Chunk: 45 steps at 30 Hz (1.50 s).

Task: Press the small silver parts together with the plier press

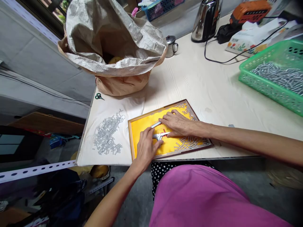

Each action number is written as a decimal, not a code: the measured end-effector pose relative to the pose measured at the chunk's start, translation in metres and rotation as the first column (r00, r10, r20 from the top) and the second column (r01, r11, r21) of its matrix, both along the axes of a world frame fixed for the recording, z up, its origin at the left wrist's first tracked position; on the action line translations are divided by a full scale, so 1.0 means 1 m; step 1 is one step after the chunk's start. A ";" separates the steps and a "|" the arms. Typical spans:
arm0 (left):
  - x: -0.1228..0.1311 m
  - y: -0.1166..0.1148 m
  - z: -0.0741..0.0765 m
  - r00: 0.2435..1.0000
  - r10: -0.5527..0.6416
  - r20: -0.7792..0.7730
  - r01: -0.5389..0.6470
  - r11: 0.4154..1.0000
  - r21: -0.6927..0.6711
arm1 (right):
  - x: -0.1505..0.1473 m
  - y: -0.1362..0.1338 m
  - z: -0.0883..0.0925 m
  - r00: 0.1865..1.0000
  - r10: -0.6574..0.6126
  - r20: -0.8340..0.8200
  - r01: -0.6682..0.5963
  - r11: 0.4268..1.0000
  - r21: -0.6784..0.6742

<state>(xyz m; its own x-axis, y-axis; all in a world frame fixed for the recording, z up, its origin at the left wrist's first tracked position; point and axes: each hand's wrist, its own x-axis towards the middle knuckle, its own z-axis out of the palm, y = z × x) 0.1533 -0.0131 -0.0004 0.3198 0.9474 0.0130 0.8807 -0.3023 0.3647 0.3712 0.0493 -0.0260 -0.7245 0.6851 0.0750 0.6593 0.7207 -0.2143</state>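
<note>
A silver two-armed metal tool [159, 136] lies between my hands, low over a shallow tray [142, 138] with a yellow bottom and brown rim. My left hand [146, 145] is closed around its left end, thumb against the lower arm. My right hand [176, 123] is closed at the right ends of both arms, fingertips at the upper one. Part of the tool is hidden by my fingers, and its exact kind is unclear. Small metal pins [188, 143] lie loose along the tray's right side, some beneath my right wrist.
A heap of short metal pins [107, 134] lies on white cloth at the left, near small green-handled scissors [99, 96]. Behind stands a large open sack [123, 83]. A lidded metal cup [170, 47], a kettle [205, 22] and a green basket of pins [260, 85] are farther right.
</note>
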 end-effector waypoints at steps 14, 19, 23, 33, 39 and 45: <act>0.024 0.049 0.001 0.905 -0.348 -0.246 0.343 0.937 -0.064 | -0.003 -0.012 0.008 0.984 -0.120 0.130 0.128 0.990 -0.053; 0.022 0.045 -0.007 0.938 -0.302 -0.168 0.304 0.953 -0.015 | -0.006 -0.016 -0.006 0.987 -0.137 0.079 0.139 0.990 -0.023; 0.021 0.043 -0.011 0.947 -0.290 -0.135 0.298 0.954 0.037 | -0.004 -0.017 -0.004 0.989 -0.137 0.053 0.138 0.990 -0.010; 0.021 0.044 -0.018 0.963 -0.221 -0.152 0.222 0.975 -0.009 | -0.005 -0.014 -0.007 0.996 -0.057 0.064 0.061 0.997 -0.053; 0.027 0.025 -0.012 0.970 -0.162 -0.181 0.180 0.980 0.087 | 0.010 0.008 0.000 0.997 -0.039 -0.072 0.032 0.996 -0.086; 0.052 -0.018 -0.016 0.963 -0.248 -0.105 0.254 0.966 0.050 | 0.013 0.032 -0.003 0.997 -0.076 -0.010 0.076 0.997 0.015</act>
